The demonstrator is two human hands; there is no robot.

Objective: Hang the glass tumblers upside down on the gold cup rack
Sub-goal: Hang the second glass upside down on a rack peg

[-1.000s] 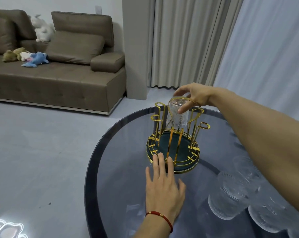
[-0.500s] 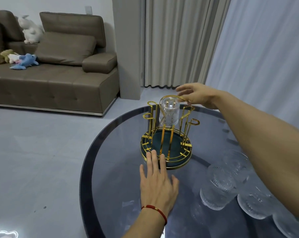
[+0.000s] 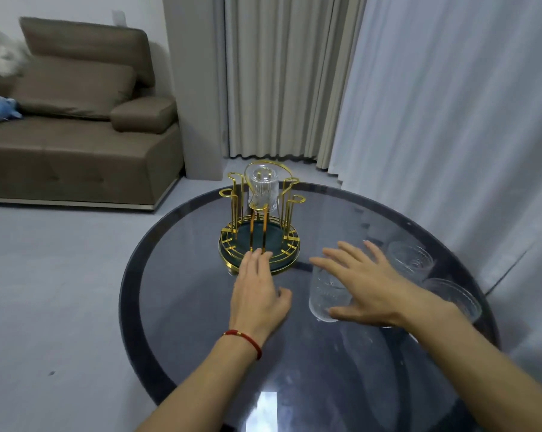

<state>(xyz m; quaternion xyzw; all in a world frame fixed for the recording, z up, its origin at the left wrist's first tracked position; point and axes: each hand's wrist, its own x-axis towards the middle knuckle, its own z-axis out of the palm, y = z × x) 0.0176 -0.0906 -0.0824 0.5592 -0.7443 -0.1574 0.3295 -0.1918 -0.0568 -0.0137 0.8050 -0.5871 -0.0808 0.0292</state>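
Note:
The gold cup rack with a dark green base stands on the round glass table. One glass tumbler hangs upside down on a far peg of it. My left hand lies flat on the table, fingertips touching the rack's front rim. My right hand hovers with fingers spread over an upright tumbler to the right of the rack, not closed on it. Two more tumblers stand further right, partly hidden by my arm.
The table's dark rim runs close on the left and right. A brown sofa with soft toys stands on the grey floor to the left. Curtains hang right behind the table.
My right hand let go of the hung tumbler, left the rack and came back down over the nearest loose tumbler. The left hand stayed at the rack's base. The view turned right.

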